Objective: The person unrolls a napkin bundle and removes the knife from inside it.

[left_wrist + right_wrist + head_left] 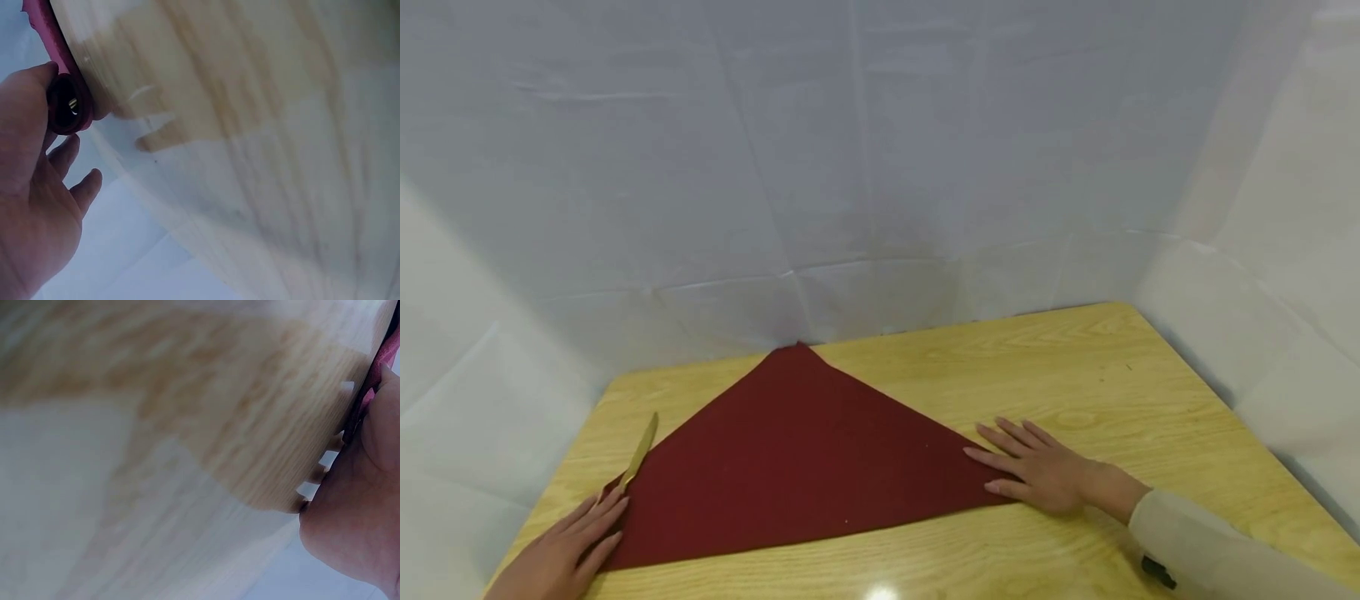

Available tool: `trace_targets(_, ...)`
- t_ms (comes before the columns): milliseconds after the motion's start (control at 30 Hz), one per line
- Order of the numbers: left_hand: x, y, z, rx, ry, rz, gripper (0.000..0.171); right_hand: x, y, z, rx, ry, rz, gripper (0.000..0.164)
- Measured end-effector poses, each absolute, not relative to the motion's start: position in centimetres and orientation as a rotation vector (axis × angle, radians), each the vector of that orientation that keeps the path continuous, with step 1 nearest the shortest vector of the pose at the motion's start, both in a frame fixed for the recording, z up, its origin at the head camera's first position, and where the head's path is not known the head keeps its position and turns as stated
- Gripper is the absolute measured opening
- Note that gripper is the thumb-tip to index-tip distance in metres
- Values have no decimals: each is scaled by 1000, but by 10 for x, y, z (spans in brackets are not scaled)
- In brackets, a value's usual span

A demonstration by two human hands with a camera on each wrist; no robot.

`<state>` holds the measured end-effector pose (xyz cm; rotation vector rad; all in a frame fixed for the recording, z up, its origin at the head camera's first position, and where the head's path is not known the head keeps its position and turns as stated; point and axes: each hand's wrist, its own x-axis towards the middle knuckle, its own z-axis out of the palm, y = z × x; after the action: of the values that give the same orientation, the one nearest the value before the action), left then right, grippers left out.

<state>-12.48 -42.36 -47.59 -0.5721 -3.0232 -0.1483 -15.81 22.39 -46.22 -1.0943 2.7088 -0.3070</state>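
Pale grey-white sheeting [880, 167]: creased, it fills the top of the frame and hangs down both sides.
Yellow wood-grain tabletop [1075, 375]: spread across the lower frame; its glossy finish probably lets fabric slide easily.
Deep-red triangular cloth [790, 467]: laid at lower centre-left, its peak at the far edge of the tabletop and its long side toward the bottom of the frame. It looks light, soft and hard to break, likely limp if lifted by one point. The two lower corners appear the surest places to hold it.
Beige sleeve [1202, 533]: runs in from the lower right.
Right hand [1045, 471]: at right of centre, palm down, its grip spread, fingertips resting on the cloth's right corner.
Left hand [568, 542]: at lower left, fingers laid over the cloth's left corner; whether its grip pinches there cannot be told.
Rolled cloth end [75, 78]: upper left of the left wrist view, touching that hand, a golden glint inside. The roll seems thicker and firmer than the flat fabric, best kept snug.
Gold-coloured knife [642, 446]: beside the cloth's left edge, lower end at the left fingertips; probably stiff, smooth and apt to slip.
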Motion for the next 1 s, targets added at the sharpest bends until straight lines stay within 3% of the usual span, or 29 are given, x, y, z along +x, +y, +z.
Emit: trace_targets(1000,-127,-415,-468,-507,-3176,-256,60,-159,227,-459,-1095,2696,-341,55)
